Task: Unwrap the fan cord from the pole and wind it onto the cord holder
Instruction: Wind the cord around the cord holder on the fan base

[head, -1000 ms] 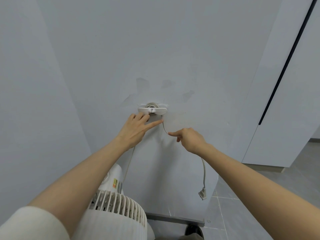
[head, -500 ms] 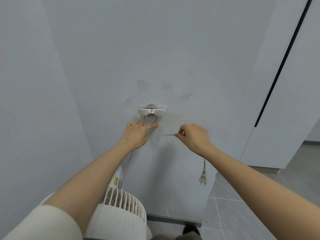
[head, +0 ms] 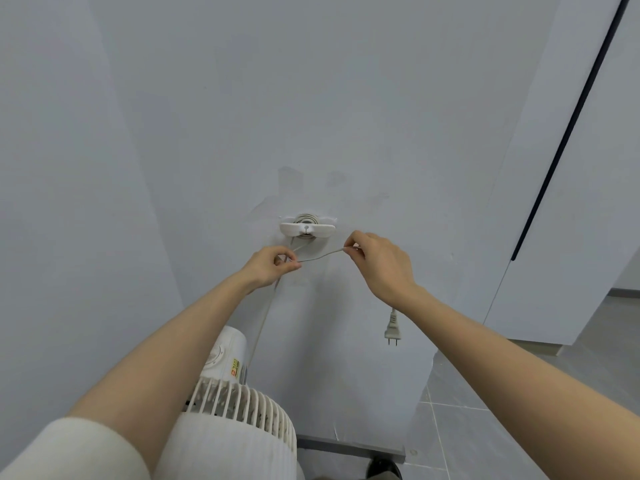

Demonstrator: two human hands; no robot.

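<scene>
The left grip (head: 268, 268) and right grip (head: 375, 261) each pinch the cord (head: 320, 255) stretched between them. The cord holder (head: 307, 229) is just above, apparently partly wound, and the plug (head: 393, 329) dangles below the right grip.

Pale grey wall (head: 346, 98), white panel (head: 606, 202) with dark vertical strip (head: 567, 133), grey tiled floor (head: 485, 445), dark shoe tip (head: 384, 470).

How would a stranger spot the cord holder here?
Start at the grey wall above the white fan. Just above the left hand and right hand sits the cord holder, a small white bar. It alone has cord coiled behind it.
</scene>
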